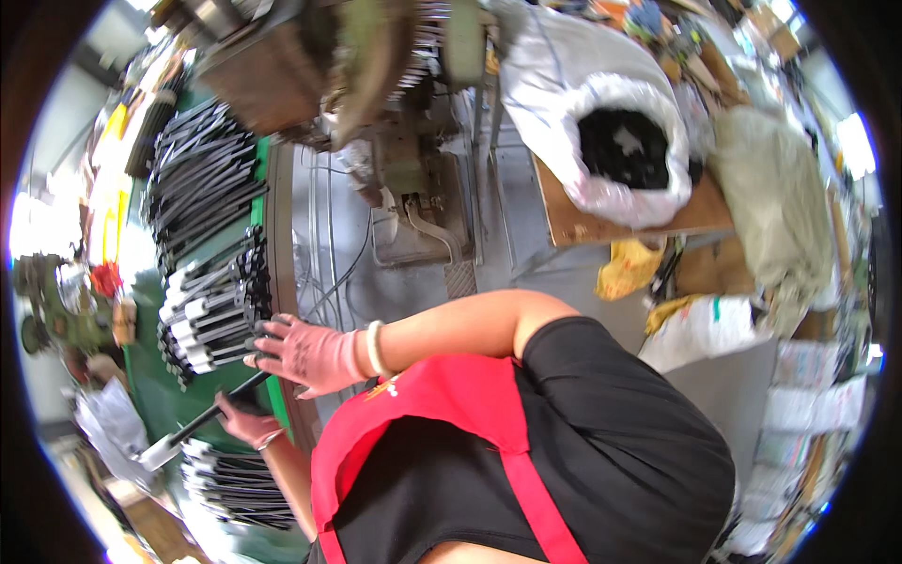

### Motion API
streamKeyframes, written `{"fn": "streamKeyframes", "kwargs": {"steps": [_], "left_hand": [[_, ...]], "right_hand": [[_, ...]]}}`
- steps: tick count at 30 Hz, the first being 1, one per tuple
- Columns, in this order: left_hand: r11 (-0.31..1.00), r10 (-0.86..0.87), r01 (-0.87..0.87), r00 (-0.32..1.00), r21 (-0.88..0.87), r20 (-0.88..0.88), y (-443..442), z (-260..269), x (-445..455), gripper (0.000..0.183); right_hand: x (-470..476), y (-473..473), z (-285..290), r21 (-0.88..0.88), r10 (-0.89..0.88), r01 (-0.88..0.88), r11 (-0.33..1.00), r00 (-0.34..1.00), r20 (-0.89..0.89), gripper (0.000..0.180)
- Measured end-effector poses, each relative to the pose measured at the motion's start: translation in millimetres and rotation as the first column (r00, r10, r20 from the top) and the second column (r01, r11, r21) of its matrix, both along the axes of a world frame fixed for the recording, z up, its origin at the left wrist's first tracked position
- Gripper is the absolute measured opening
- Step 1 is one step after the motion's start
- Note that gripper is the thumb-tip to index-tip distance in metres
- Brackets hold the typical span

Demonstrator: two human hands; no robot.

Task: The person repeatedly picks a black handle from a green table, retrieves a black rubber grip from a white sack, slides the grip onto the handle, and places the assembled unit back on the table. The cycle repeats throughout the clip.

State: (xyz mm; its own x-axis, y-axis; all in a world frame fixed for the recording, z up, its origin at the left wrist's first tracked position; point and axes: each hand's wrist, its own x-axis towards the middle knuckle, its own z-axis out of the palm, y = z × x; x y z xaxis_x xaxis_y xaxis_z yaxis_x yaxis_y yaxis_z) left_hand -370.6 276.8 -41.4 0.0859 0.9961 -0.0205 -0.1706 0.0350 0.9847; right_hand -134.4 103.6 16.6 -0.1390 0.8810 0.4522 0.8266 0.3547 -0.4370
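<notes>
My left hand, in a pink glove with a dark palm, is closed around a black rod with a white end piece. The rod slants over the green work surface, its white end away from me. My right hand, gloved alike, is spread near the rod's other end; whether it touches the rod is unclear. Just beyond it lies a pile of black rods with white parts. Farther up lies a heap of plain black rods. More white-ended rods lie beside my left forearm.
A machine with a large toothed wheel stands ahead, a pedal below it. A white sack of black pieces rests on a wooden board to the right. Cables run across the floor.
</notes>
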Motion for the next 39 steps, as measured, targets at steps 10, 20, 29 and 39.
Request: {"fn": "streamKeyframes", "kwargs": {"steps": [10, 20, 29, 39], "left_hand": [[0.182, 0.097, 0.923, 0.326, 0.338, -0.941, -220.3, 59.4, 193.4, 0.047], [-0.287, 0.171, 0.848, -0.411, -0.445, -0.895, -280.9, 79.1, 330.4, 0.039], [-0.127, -0.175, 0.948, -0.31, -0.29, -0.935, -231.1, 79.5, 291.4, 0.035], [-0.154, -0.424, 0.981, 0.043, 0.118, -0.905, -260.0, 91.3, 299.8, 0.041]], "right_hand": [[165.8, -220.9, -34.6, -0.531, -0.369, 0.209, 0.821, 0.905, -0.214, 0.042], [389.2, -424.6, -88.9, -0.256, -0.931, 0.904, 0.342, 0.29, -0.22, 0.031], [460.4, -470.2, -146.2, -0.333, -0.941, 0.943, -0.005, 0.109, 0.321, 0.05], [373.7, -441.0, -51.1, 0.09, 0.019, 0.55, 0.83, 0.133, -0.991, 0.024]]}}
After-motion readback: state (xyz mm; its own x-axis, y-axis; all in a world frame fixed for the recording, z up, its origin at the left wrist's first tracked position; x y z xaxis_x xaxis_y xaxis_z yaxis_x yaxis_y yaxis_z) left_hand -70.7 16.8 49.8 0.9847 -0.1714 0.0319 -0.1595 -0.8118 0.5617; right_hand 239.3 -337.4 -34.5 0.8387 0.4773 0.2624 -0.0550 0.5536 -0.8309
